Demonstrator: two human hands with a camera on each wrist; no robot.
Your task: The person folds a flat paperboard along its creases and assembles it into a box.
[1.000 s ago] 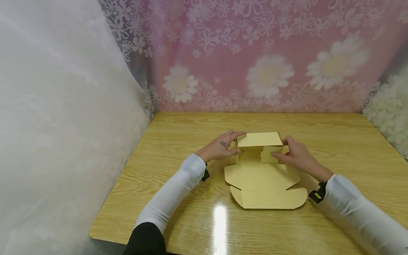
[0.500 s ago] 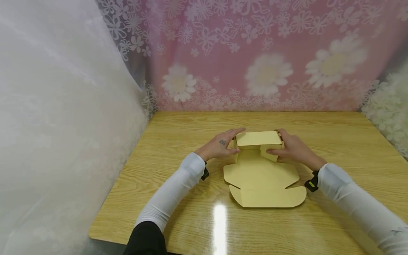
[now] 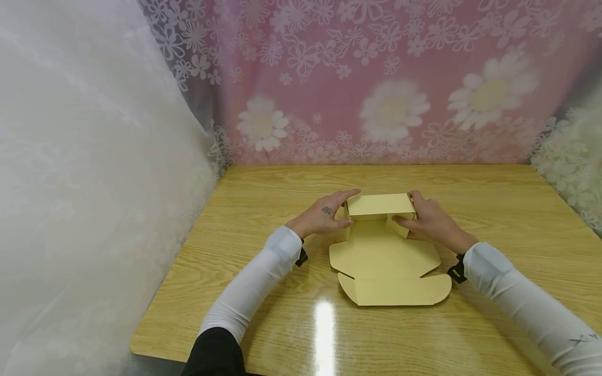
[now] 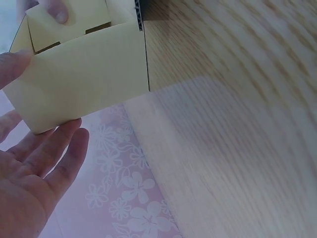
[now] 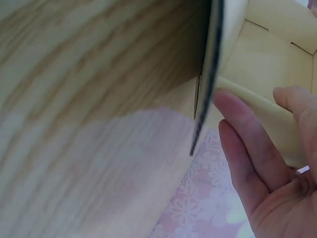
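A partly folded yellowish cardboard box [image 3: 383, 258] lies on the table, its back part raised into a box shape with a top panel [image 3: 381, 204]. Its lid and rounded side flaps lie flat toward the person. At the left end, my left hand [image 3: 324, 214] holds the box between thumb and fingers, as the side wall [image 4: 84, 79] in the left wrist view shows. On the right, my right hand [image 3: 435, 222] grips the end wall, thumb on the inner side flap [image 3: 397, 227] and fingers outside. In the right wrist view, the fingertips [image 5: 233, 106] press the cardboard wall.
The wood-grain table [image 3: 263, 271] extends around the box, with its left edge near the white sheet [image 3: 94, 183]. A pink floral curtain [image 3: 329, 104] hangs behind the far edge. Each wrist wears a black camera strap [image 3: 458, 270].
My right hand has moved left and swung the right side flap inward, so it stands against the end wall instead of facing the front. The left hand stays in nearly the same place.
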